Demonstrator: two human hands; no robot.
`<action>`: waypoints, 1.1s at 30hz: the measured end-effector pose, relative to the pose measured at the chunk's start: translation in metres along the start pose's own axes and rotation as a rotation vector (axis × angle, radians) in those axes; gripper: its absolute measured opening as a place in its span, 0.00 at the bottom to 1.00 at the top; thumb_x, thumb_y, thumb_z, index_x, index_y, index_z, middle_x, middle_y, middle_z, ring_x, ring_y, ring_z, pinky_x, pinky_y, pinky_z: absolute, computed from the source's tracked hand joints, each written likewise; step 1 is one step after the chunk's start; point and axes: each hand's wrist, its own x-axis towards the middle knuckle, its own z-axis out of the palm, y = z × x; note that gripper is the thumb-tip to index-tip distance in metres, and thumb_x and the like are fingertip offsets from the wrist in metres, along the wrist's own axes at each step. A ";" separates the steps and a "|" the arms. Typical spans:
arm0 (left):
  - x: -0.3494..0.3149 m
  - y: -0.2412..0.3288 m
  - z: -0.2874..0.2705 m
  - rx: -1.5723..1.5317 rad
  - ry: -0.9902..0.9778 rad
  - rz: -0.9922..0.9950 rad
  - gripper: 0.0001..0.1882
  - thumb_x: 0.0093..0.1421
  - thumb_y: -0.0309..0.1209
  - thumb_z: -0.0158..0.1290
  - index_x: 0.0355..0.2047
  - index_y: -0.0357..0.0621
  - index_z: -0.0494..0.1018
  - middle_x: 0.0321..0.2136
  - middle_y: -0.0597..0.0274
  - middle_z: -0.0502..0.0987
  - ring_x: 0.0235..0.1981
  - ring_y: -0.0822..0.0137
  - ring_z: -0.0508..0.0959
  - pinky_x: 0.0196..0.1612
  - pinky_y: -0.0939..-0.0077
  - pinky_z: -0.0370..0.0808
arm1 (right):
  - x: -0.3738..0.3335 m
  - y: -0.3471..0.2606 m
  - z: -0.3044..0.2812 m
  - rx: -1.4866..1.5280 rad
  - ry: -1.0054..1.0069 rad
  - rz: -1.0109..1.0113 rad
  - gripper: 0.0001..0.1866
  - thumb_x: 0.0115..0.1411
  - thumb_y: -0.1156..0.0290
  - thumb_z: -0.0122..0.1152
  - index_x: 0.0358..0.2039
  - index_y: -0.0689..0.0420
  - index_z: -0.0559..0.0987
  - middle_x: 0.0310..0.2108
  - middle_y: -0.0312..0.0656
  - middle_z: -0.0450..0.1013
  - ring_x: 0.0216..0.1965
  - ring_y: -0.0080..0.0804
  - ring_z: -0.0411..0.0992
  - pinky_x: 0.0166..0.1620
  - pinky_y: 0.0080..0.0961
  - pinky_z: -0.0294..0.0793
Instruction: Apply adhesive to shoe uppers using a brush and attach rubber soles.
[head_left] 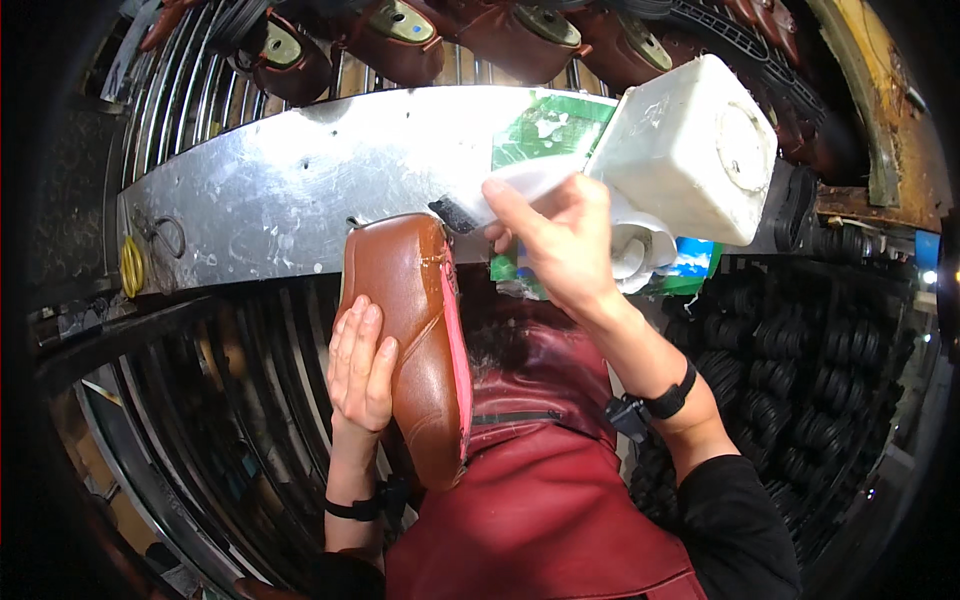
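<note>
My left hand is wrapped round the side of a brown leather shoe, keeping it tilted in front of my apron. A pink strip runs along the shoe's lower edge, on the side facing right. In my right hand is a brush with a pale handle and dark bristles. The bristles are close to the shoe's upper right corner; whether they touch it I cannot tell. Part of the brush handle is hidden by my fingers. A white cup-like container stands just right of my right hand.
A metal bench crosses in front of me. On its right sit a white plastic jug and a green sheet. Yellow-handled scissors hang at its left end. Behind it, brown shoes line a roller rack. Black soles are stacked at right.
</note>
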 end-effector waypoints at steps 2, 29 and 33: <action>0.005 -0.001 -0.001 -0.002 0.004 0.000 0.17 0.65 0.16 0.56 0.54 0.31 0.70 0.58 0.32 0.76 0.59 0.34 0.78 0.62 0.41 0.78 | -0.017 0.002 -0.004 0.055 -0.049 -0.013 0.08 0.66 0.74 0.70 0.40 0.67 0.84 0.29 0.42 0.82 0.27 0.25 0.80 0.30 0.22 0.79; 0.038 0.024 -0.002 0.086 0.087 0.006 0.26 0.57 0.21 0.59 0.58 0.28 0.74 0.57 0.35 0.78 0.59 0.38 0.79 0.62 0.48 0.77 | -0.154 -0.059 -0.024 0.119 -0.182 0.007 0.06 0.64 0.79 0.67 0.36 0.70 0.82 0.36 0.54 0.82 0.31 0.29 0.80 0.36 0.26 0.82; 0.048 0.030 -0.014 0.113 0.020 -0.040 0.27 0.56 0.20 0.59 0.58 0.28 0.74 0.57 0.38 0.79 0.59 0.41 0.79 0.64 0.51 0.76 | -0.157 -0.070 -0.027 -0.135 -0.417 -0.553 0.08 0.56 0.79 0.71 0.34 0.69 0.82 0.34 0.55 0.82 0.33 0.39 0.82 0.38 0.30 0.83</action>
